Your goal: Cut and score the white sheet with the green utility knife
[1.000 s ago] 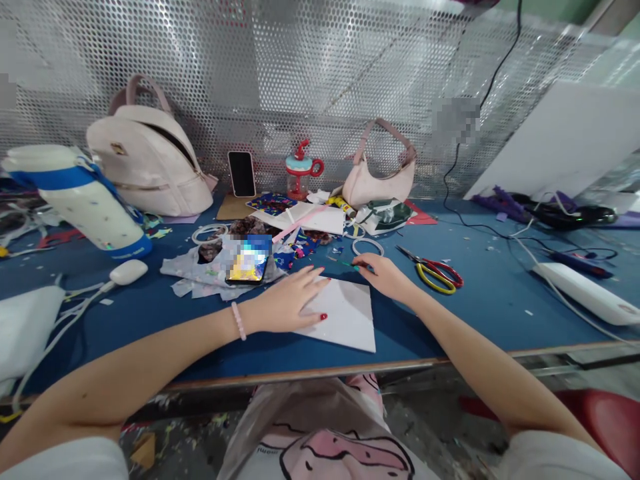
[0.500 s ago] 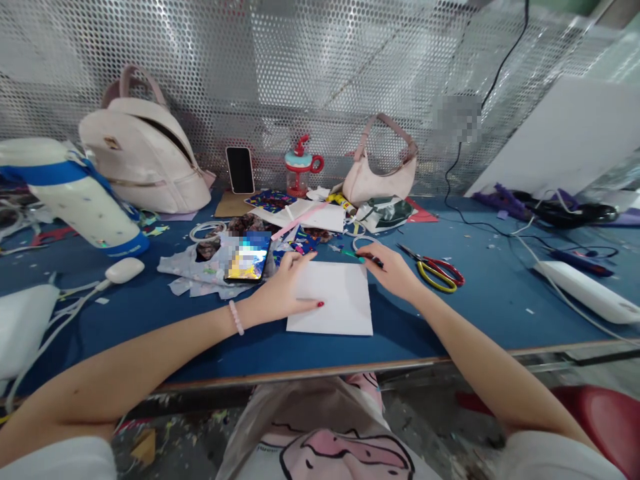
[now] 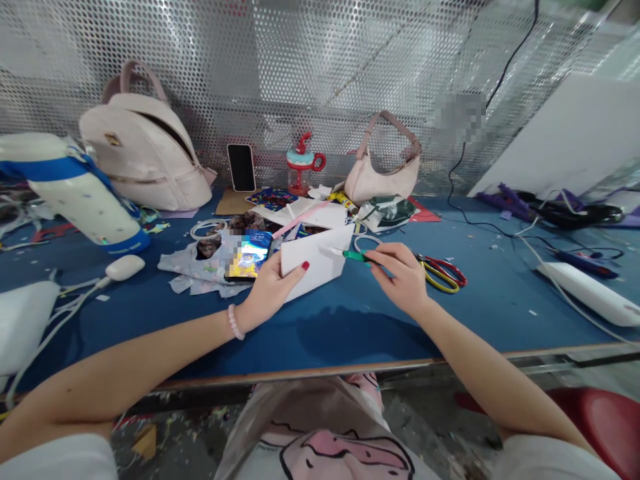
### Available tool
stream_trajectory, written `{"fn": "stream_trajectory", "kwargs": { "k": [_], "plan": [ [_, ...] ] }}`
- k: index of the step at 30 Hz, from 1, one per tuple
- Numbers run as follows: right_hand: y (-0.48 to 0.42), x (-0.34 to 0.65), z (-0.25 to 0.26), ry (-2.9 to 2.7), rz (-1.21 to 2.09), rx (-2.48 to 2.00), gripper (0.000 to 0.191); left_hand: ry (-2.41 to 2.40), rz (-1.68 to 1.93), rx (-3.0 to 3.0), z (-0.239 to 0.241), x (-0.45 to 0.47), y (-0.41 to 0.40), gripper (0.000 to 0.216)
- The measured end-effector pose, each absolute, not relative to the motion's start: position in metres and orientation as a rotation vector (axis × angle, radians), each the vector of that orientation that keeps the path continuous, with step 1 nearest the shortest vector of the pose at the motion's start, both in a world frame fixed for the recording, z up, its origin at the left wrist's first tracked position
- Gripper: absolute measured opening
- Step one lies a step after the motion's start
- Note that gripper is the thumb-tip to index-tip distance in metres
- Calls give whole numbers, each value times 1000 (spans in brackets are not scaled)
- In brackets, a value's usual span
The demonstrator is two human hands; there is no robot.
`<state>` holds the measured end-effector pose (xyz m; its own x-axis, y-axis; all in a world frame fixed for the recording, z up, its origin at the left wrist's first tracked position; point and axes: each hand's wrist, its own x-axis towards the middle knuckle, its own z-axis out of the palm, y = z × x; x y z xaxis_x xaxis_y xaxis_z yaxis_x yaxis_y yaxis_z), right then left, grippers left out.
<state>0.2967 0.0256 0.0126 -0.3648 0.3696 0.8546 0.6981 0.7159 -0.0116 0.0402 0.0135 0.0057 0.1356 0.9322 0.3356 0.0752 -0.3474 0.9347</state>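
My left hand (image 3: 273,290) grips a white board (image 3: 313,259) by its left edge, thumb on the near face. The board is lifted off the table and tilted. My right hand (image 3: 400,277) is closed round a slim green utility knife (image 3: 356,255), whose thin pale tip points left and meets or overlaps the board's face. Just behind the right hand lie scissors (image 3: 444,273) with one yellow and one red handle, their blades partly hidden by the hand. A lit phone (image 3: 250,257) rests on crumpled pale cloth, left of the board.
Paper scraps, a red-handled cup (image 3: 300,170), a dark-screened phone (image 3: 241,168) and a pale handbag (image 3: 387,177) stand at the back. On the left are a backpack (image 3: 145,157) and a large bottle (image 3: 80,200). A white power strip (image 3: 590,293) and cables lie right.
The board has gone from lying flat on the table to being raised and tilted in my left hand. My right hand has brought the utility knife round to point at its face.
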Motion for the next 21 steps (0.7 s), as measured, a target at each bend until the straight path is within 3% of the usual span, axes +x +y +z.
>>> {"fn": "stream_trajectory", "kwargs": {
  "k": [6,21],
  "plan": [
    [11,285,11,-1980,-515,-755,25,935,1194,1671,9,49,-3,57],
    [-2,280,10,-1946,-616,-709,28,884,1106,1774,10,54,-17,36]
  ]
}}
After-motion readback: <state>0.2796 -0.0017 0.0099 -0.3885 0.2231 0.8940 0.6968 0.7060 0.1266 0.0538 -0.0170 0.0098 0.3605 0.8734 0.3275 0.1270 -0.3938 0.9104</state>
